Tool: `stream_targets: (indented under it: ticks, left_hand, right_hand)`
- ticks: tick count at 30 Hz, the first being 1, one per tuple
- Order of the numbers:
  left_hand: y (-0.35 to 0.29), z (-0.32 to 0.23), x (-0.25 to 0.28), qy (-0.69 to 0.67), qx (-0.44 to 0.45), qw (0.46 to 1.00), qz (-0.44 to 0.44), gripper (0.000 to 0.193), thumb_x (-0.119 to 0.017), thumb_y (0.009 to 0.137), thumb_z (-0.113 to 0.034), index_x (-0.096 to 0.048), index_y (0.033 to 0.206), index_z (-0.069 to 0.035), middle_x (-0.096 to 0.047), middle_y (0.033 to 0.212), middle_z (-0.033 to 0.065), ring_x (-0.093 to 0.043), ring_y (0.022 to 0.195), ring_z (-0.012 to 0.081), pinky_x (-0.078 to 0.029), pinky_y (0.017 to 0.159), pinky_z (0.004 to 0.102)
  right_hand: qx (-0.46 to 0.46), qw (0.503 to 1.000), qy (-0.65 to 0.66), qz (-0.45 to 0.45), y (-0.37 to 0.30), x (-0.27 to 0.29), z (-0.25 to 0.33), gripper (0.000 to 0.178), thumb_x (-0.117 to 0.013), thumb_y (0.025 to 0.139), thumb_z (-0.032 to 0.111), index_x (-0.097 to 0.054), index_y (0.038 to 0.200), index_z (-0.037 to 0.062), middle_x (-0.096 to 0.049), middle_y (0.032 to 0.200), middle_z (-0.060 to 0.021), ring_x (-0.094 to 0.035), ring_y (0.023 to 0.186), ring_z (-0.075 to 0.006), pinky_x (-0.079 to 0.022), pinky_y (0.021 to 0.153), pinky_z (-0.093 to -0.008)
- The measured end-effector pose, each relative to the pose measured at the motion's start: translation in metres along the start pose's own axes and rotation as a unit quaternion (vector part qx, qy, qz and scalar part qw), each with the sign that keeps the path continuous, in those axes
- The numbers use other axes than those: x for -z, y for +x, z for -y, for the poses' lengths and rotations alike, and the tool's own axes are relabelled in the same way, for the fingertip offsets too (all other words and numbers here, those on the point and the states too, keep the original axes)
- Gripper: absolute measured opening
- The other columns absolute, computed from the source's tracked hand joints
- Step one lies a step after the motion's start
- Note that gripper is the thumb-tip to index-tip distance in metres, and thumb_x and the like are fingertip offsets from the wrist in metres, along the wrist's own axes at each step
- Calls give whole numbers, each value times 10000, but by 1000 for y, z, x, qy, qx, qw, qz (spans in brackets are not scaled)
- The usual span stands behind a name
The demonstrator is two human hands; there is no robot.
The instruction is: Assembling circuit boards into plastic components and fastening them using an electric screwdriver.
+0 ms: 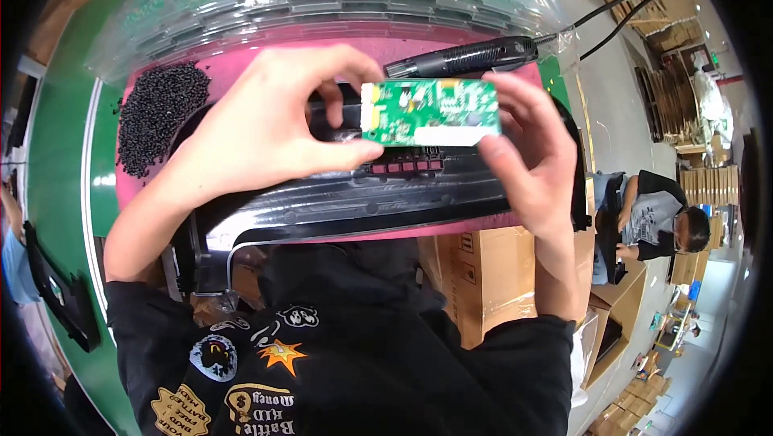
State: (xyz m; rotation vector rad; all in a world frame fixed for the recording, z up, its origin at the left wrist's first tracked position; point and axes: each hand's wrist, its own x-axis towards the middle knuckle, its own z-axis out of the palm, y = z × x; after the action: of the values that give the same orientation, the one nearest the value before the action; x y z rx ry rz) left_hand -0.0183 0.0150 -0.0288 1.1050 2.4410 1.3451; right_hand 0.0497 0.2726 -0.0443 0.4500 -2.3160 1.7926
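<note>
A green circuit board (403,118) with pale connectors at its left end and a white strip along its near edge is held up between both hands. My left hand (278,118) pinches the connector end between thumb and fingers. At the opposite end, my right hand (531,146) grips the board by its short edge. Beneath it lies a long, glossy black plastic housing (322,209) with a row of small rectangular openings near its middle; the board and my hands hide part of it.
A pink mat (229,51) covers the bench, with a heap of small black screws (161,114) at left. Behind are a black electric screwdriver (463,57) and clear trays of circuit boards (322,1). Cardboard boxes (491,283) stand below; another person (656,223) sits at right.
</note>
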Motion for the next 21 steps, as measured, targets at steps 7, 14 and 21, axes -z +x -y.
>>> stream_targets:
  ticks: [7, 14, 21]
  left_hand:
    - [-6, 10, -13, 126, 64, 980, 138, 492, -816, 662, -226, -558, 1036, -38, -618, 814, 79, -601, 673, 219, -482, 602, 333]
    - [-7, 17, -21, 162, 45, 978, 127, 496, -810, 670, -248, -548, 1046, -59, -571, 750, 73, -590, 670, 260, -462, 611, 372]
    - [-4, 19, -27, 162, 22, 979, 121, 500, -818, 655, -206, -539, 1045, -64, -527, 723, 67, -559, 637, 256, -441, 578, 370]
  right_hand:
    - [-7, 975, -180, 133, -6, 12, -27, 514, -815, 653, 144, -608, 1111, 40, -557, 1261, -107, -497, 1208, -271, -363, 1034, -380]
    - [-7, 961, -242, 131, -8, 7, -32, 514, -814, 653, 134, -615, 1119, 49, -557, 1253, -102, -484, 1203, -307, -379, 1024, -407]
    - [0, 956, -258, 138, -10, 10, -34, 497, -800, 678, 113, -602, 1125, 21, -542, 1239, -121, -471, 1185, -321, -377, 1014, -398]
